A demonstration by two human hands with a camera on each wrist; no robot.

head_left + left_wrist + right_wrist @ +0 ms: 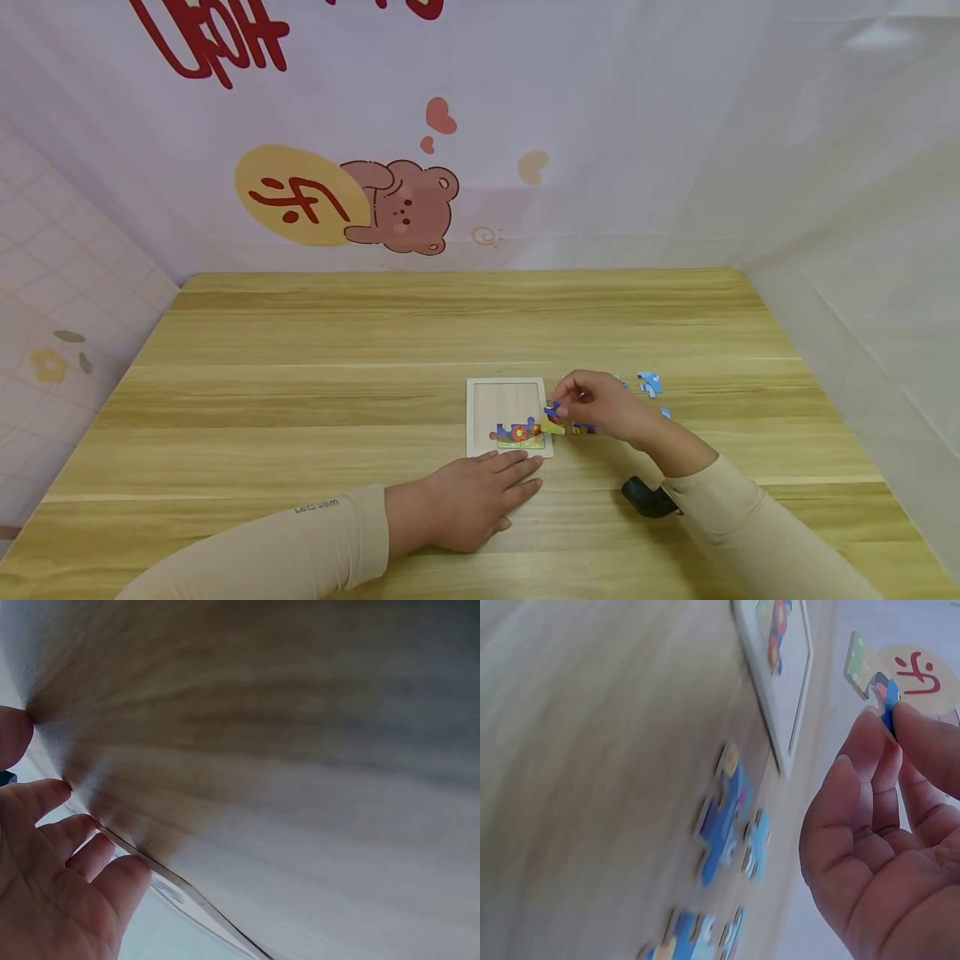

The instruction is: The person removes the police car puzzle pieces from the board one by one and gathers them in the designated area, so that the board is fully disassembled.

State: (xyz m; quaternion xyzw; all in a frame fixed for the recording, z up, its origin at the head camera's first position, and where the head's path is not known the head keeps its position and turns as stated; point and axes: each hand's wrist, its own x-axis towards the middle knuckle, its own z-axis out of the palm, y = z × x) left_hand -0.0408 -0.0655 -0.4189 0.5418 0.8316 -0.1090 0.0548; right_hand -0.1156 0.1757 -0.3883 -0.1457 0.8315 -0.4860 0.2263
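Observation:
Between thumb and fingertips my right hand pinches a puzzle piece, patterned in green, blue and red. It is held up off the table, near the right edge of a pale puzzle frame. Inside that frame, along the bottom and toward the right, lie joined pieces with red flowers on blue and green. My left hand lies palm down with straight fingers, fingertips right at the frame's near edge. The left wrist view shows those fingers against the frame's side.
Loose puzzle pieces lie on the table to the right of the frame, partly hidden by my right hand in the head view. One blue piece sits farther back. A black band is on the right wrist. A printed curtain hangs behind the table.

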